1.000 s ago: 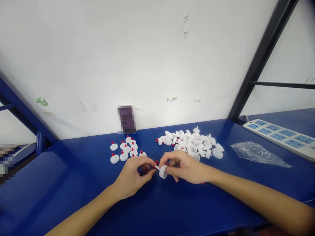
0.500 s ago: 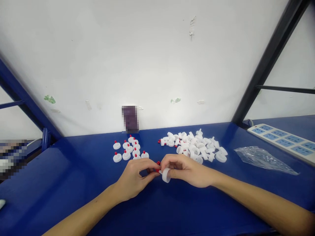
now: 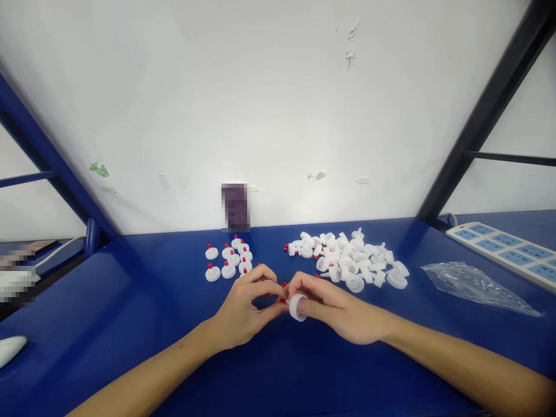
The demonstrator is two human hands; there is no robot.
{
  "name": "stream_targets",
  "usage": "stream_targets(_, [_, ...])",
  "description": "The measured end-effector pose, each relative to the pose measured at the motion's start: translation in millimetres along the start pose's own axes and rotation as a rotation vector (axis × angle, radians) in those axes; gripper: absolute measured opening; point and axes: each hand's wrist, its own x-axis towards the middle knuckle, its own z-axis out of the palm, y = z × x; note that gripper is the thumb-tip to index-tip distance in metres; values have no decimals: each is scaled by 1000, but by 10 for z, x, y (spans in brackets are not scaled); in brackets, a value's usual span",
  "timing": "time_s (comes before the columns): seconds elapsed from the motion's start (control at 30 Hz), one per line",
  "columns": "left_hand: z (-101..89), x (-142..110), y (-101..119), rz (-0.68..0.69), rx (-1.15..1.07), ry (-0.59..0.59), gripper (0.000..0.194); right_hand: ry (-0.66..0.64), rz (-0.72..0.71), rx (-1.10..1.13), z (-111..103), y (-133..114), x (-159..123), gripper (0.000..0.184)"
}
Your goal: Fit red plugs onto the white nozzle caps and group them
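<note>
My right hand (image 3: 332, 304) pinches a white plastic nozzle cap (image 3: 297, 308) by its round base, its open underside turned toward me and its spout toward the left. My left hand (image 3: 252, 301) pinches a small red tip (image 3: 284, 300) at the end of that spout. The two hands meet over the middle of the table. Beyond my left hand stand several white caps with red tips (image 3: 228, 269), spouts up. Past my right hand lies a heap of loose white caps (image 3: 347, 260), with small red tips (image 3: 286, 248) at its left edge and among it.
A clear plastic bag (image 3: 478, 284) lies at the right, in front of a power strip (image 3: 508, 249). A pixelated dark block (image 3: 237, 207) leans on the wall. Metal posts (image 3: 478, 116) rise at both sides. A white object (image 3: 11, 349) sits at the left edge.
The view has shifted slightly, so most things appear a little further right. Both hands keep hold of the cap and red tip; the left fingers have bent up slightly.
</note>
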Motion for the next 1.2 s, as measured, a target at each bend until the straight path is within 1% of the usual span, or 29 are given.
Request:
stream_targets(0.13, [1,6,20,21,-12,-1,2,12,-30,-80,33,-31,-16,21])
stream_targets(0.33, [2,-13,33,20,-45,-69,2,18,-46,-119,56,-64,-26,21])
stream_targets(0.5, [4,-29,12,10,-18,-83,4,16,-27,-58,57,-46,-9,23])
stream_targets(0.63, [6,-17,17,12,-15,-63,6,28,-21,15,67,-22,7,24])
stream_targets(0.87, [20,14,71,-2,-24,1,5,54,-47,79,58,-22,32,29])
stream_targets(0.97, [42,3,76,-41,-26,19,3,49,-34,116,62,-23,59,29])
stream_targets(1.1, [82,-30,65,-92,-26,51,9,46,3,146,82,17,97,33])
stream_targets(1.2, [115,-47,43,-107,-19,67,10,60,2,149,91,58,123,36])
